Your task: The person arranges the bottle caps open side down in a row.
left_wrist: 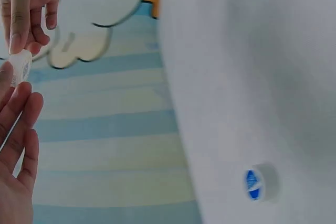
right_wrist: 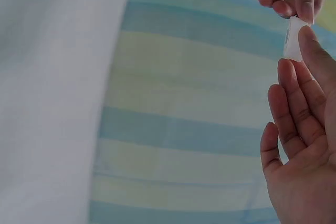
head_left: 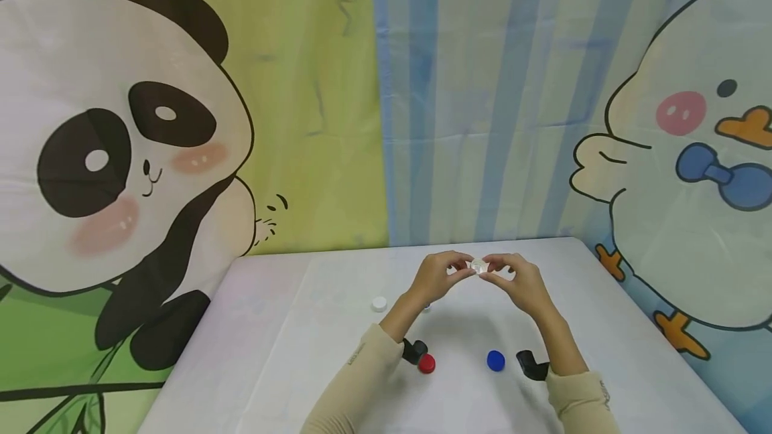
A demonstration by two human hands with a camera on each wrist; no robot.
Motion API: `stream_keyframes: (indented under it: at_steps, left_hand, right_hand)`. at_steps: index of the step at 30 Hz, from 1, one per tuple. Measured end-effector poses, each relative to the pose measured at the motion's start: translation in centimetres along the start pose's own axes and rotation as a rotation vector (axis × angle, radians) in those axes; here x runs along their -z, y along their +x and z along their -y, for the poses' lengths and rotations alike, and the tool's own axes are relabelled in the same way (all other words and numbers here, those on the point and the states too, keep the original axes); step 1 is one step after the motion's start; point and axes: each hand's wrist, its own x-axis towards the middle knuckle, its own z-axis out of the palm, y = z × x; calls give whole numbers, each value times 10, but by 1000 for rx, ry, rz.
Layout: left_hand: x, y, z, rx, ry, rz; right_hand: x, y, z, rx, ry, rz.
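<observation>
Above the far part of the table, a small round, whitish, translucent piece is held between both hands. My left hand pinches one side of it between thumb and fingertips. From the opposite side, my right hand pinches it the same way. Faint printing shows on the face of the piece in the left wrist view. Seen edge-on in the right wrist view, the piece looks thick and pale. The right hand's other fingers spread loosely below it there.
On the white table lie a white cap, a red cap and a blue cap. Black elbow-shaped pieces sit near both forearms. A white cap with a blue-printed top shows in the left wrist view.
</observation>
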Motion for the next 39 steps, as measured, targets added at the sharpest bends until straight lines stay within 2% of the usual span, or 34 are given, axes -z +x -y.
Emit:
stream_keyframes:
  at_steps: [5, 11, 18, 23, 28, 33, 36, 39]
  left_hand:
    - [35, -3, -26, -151, -72, -88]
    - [63, -18, -51, -316, -112, -160]
    - [76, -37, -69, -400, -84, -195]
    - [79, -44, -73, -411, -68, -189]
    - [78, -52, -71, -359, -106, -155]
    - [74, -60, -71, -229, -180, -116]
    - [73, -62, -74, -98, -275, -73]
    - [72, -63, -77, 94, -402, -24]
  right_hand:
    - [18, -3, 37, 172, -46, -116]
    - [32, -16, 74, 285, -27, -136]
    - [37, -34, 95, 447, -34, -205]
    - [33, -39, 98, 469, 6, -216]
    - [27, -43, 97, 466, 31, -198]
    - [22, -44, 93, 465, 38, -188]
    - [21, -44, 90, 469, 34, -189]
    - [19, -44, 88, 478, 32, -188]
